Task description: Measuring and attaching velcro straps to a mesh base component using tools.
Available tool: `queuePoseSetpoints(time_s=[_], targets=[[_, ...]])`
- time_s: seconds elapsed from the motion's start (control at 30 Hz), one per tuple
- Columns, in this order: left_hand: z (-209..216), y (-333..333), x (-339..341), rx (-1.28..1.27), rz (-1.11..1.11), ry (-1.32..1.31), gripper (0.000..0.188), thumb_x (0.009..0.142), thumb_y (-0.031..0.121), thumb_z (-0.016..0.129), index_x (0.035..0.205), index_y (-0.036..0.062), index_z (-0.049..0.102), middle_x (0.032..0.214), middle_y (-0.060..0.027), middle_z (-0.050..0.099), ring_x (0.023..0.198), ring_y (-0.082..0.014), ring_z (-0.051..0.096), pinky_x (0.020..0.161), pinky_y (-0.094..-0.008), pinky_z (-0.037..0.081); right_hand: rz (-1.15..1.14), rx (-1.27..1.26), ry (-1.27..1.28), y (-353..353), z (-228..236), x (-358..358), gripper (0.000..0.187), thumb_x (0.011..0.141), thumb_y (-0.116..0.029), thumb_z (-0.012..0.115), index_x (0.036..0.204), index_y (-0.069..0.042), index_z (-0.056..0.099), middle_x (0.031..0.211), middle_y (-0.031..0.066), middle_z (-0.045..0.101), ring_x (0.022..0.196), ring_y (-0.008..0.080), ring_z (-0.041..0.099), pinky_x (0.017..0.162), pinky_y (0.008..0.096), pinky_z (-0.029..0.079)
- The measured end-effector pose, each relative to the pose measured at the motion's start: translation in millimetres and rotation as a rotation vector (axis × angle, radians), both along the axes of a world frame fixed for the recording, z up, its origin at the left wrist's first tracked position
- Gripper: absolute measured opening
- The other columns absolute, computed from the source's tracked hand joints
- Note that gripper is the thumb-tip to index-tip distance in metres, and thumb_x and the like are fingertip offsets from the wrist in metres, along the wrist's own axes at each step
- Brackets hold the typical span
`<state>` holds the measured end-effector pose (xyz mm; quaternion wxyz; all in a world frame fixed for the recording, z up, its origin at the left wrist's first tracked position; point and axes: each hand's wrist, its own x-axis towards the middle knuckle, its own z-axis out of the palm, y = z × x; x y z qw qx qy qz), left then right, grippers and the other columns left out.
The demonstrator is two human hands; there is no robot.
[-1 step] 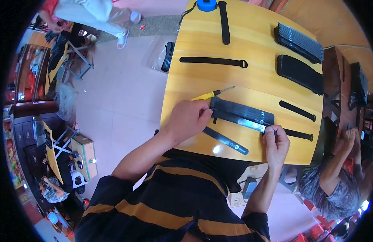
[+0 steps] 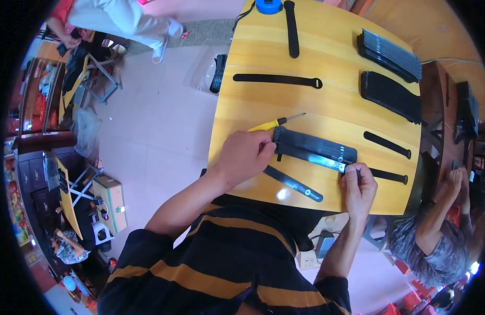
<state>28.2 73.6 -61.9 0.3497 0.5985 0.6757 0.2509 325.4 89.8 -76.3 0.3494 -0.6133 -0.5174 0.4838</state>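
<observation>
A glossy, yellow wood-grain table point(image 2: 331, 58) bears a flat, layered stack of smooth black straps point(image 2: 316, 144) near its front edge. The left hand point(image 2: 245, 157) pinches the bunched left end; the right hand point(image 2: 359, 189) pinches the shiny nearest strap's right tip. Beyond lies a slim yellow-handled screwdriver point(image 2: 276, 123).

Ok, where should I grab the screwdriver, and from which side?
Best by the yellow handle, probably from above and the far side: the screwdriver lies flat, its thin shaft pointing right and away, while the left hand and straps crowd its near side.
</observation>
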Motion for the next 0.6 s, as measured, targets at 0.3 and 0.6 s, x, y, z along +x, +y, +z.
queuePoseSetpoints(time_s=[0.3,0.6], targets=[[-2,1,-1,-0.006,-0.007,0.007,0.019,0.092,0.018,0.068,0.081,0.0028,0.068,0.059,-0.0136,0.06,0.052,-0.028,0.06,0.053,-0.0394,0.045,-0.023,-0.042,-0.011,4,-5,-1,0.019,0.104,-0.02,0.066,0.094,-0.004,0.067,0.072,-0.0026,0.059,0.063,0.0047,0.051,0.057,0.0204,0.041],[9,6,1,-0.077,-0.022,0.034,0.021,0.093,0.019,0.066,0.08,0.0018,0.068,0.062,-0.0161,0.062,0.056,-0.0322,0.062,0.056,-0.0425,0.048,-0.017,-0.029,-0.034,4,-5,-1,0.018,0.104,-0.02,0.066,0.094,-0.004,0.067,0.072,-0.0025,0.059,0.062,0.0041,0.05,0.056,0.02,0.041]])
